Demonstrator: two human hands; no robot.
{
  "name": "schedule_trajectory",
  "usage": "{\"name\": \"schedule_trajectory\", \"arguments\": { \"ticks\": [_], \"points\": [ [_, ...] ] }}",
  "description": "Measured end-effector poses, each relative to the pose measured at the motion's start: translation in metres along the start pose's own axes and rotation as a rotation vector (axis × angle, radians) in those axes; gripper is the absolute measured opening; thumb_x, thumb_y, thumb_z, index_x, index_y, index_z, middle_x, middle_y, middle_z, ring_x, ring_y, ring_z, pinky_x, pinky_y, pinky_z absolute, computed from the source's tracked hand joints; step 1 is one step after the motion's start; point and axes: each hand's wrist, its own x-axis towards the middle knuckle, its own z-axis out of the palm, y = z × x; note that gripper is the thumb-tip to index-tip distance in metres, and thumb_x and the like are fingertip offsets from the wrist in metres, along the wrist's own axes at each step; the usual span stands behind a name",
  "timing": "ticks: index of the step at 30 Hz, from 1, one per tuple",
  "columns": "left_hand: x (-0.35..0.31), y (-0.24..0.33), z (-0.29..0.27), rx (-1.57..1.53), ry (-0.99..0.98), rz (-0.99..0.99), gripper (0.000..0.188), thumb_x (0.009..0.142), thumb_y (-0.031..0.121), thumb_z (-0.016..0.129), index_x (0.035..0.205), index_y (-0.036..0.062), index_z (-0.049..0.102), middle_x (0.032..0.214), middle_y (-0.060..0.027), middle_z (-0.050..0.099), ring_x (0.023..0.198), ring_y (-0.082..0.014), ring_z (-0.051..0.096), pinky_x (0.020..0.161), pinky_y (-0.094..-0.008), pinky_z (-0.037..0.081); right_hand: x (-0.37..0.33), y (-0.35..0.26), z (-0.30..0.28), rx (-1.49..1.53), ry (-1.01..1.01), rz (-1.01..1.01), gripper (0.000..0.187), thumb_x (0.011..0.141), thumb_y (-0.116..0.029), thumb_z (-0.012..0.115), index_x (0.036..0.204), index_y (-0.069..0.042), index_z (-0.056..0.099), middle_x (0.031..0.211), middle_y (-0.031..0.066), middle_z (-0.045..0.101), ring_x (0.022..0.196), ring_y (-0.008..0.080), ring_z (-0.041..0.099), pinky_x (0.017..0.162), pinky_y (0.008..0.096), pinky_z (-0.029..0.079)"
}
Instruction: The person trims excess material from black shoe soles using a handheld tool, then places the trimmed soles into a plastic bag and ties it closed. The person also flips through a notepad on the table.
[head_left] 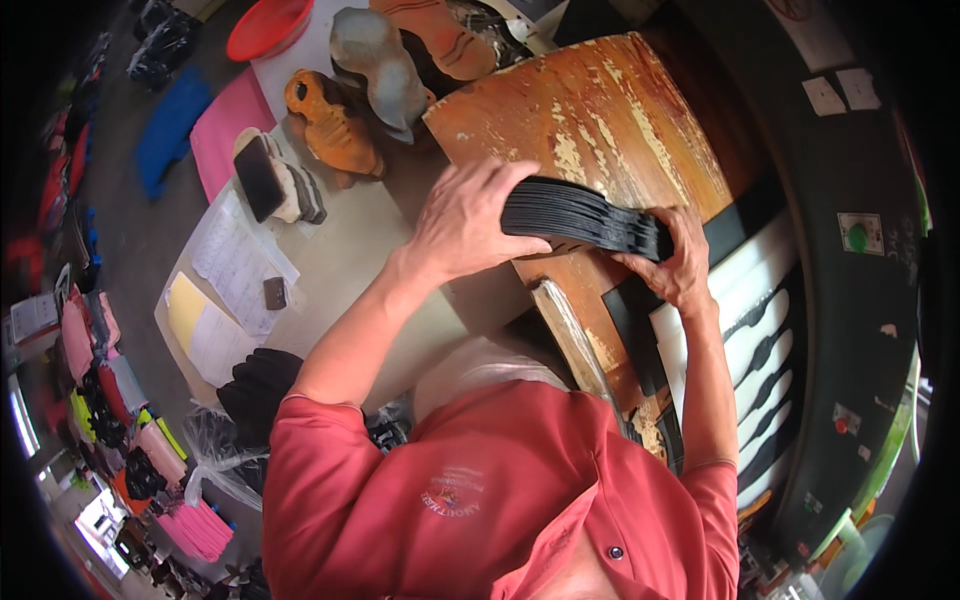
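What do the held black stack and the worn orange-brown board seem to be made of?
Stack of thin black pieces: matte, perhaps rubber, foam or fabric; the fine, uneven layered edges leave it open. Orange-brown board: probably wood or fibreboard, scuffed, with paler patches showing through.

Fairly bright, even light falls over my left hand (460,222) and my right hand (682,262), with only soft shading on the pale table (360,220). The black stack (570,215) I grip carries a faint sheen along its layered edges. To my right, the white sheet (690,335) gleams, while the dark panel (850,310) beyond stays dim. At the near left, a bright patch (103,520) burns out to white. The blue piece (172,130) at the far left is blurred, and straight edges bend toward a black rim
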Motion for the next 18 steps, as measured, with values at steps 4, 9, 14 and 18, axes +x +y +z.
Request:
{"name": "schedule_trajectory", "arguments": {
  "ticks": [4, 9, 14, 18],
  "points": [
    [-0.013, -0.007, 0.0, -0.065, 0.105, 0.054, 0.065, 0.07, 0.035, 0.096, 0.119, 0.0078, 0.064, 0.105, -0.0114, 0.07, 0.095, -0.0334, 0.07, 0.087, -0.0448, 0.056, -0.002, -0.009, -0.01, -0.055, 0.057, -0.046, 0.064, 0.065, -0.035, 0.098, 0.11, -0.003, 0.066, 0.092, 0.0145, 0.066, 0.086, 0.0358, 0.064, 0.078, 0.0448, 0.052],
    [-0.015, -0.015, 0.012, -0.046, 0.227, 0.166, 0.068, 0.066, 0.036, 0.097, 0.119, 0.0107, 0.063, 0.109, -0.0096, 0.068, 0.101, -0.0317, 0.066, 0.088, -0.044, 0.053, -0.013, -0.013, -0.012, -0.03, -0.007, 0.012, 0.069, 0.065, -0.035, 0.097, 0.115, -0.003, 0.062, 0.106, 0.0169, 0.064, 0.097, 0.0398, 0.061, 0.086, 0.0475, 0.051],
    [-0.016, -0.027, 0.025, -0.009, 0.17, 0.177, 0.079, 0.072, 0.062, 0.087, 0.125, 0.0102, 0.059, 0.119, -0.0099, 0.062, 0.112, -0.0329, 0.062, 0.097, -0.0494, 0.051, -0.021, -0.009, -0.004, 0.06, -0.041, 0.047, 0.079, 0.065, -0.036, 0.097, 0.125, -0.001, 0.059, 0.13, 0.0222, 0.061, 0.118, 0.0446, 0.061, 0.1, 0.0499, 0.051],
    [-0.012, -0.033, 0.035, -0.031, 0.248, 0.201, 0.08, 0.069, 0.064, 0.089, 0.12, 0.0099, 0.059, 0.106, -0.0091, 0.066, 0.098, -0.0285, 0.068, 0.087, -0.0447, 0.056, -0.023, -0.001, -0.001, 0.001, -0.073, 0.219, 0.081, 0.064, -0.032, 0.099, 0.13, -0.003, 0.062, 0.122, 0.0199, 0.069, 0.112, 0.0402, 0.067, 0.098, 0.046, 0.054]
  ]
}}
